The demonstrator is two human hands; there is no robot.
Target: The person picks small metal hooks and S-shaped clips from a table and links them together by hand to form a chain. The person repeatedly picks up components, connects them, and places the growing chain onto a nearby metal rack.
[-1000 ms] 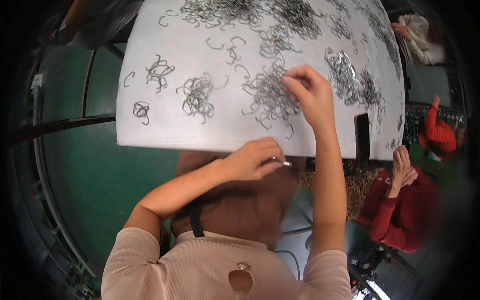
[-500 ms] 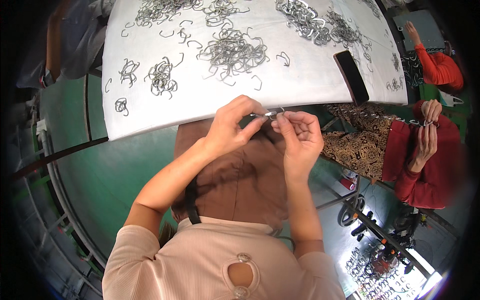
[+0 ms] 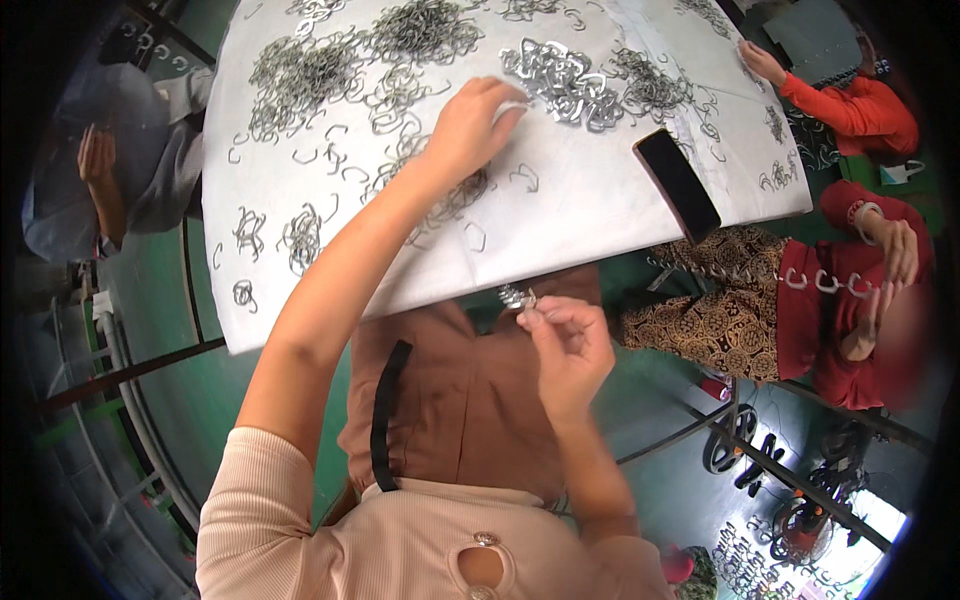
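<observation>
- At the near edge of the white table (image 3: pixel 600 215), the small metal piece (image 3: pixel 518 296) between the fingertips of the right hand (image 3: pixel 570 345) is blurred, so its exact shape is hard to make out; it looks like a few linked silver hooks.
- The fingertips of the left hand (image 3: pixel 470 125) lie over a scatter of metal clips (image 3: pixel 450 195), and what they grip, if anything, is hidden; something pale shows at the tips but I cannot tell what it is.
- The far part of the table is cut off by the top of the view, along with some of the clip heaps.
- The left hand is stretched out over the table top, fingers curled downward and close together, touching the surface among the loose clips.
- The right hand hovers over the lap, just off the table edge, thumb and forefinger pinched on the small metal piece, the other fingers loosely folded.
- A dark phone (image 3: pixel 677 185) lies flat on the table to the right of the left hand, near the edge.
- A person in a red sleeve (image 3: pixel 850 105) sits at the far right side; another in red (image 3: pixel 860 300) holds a chain of hooks (image 3: pixel 810 280).
</observation>
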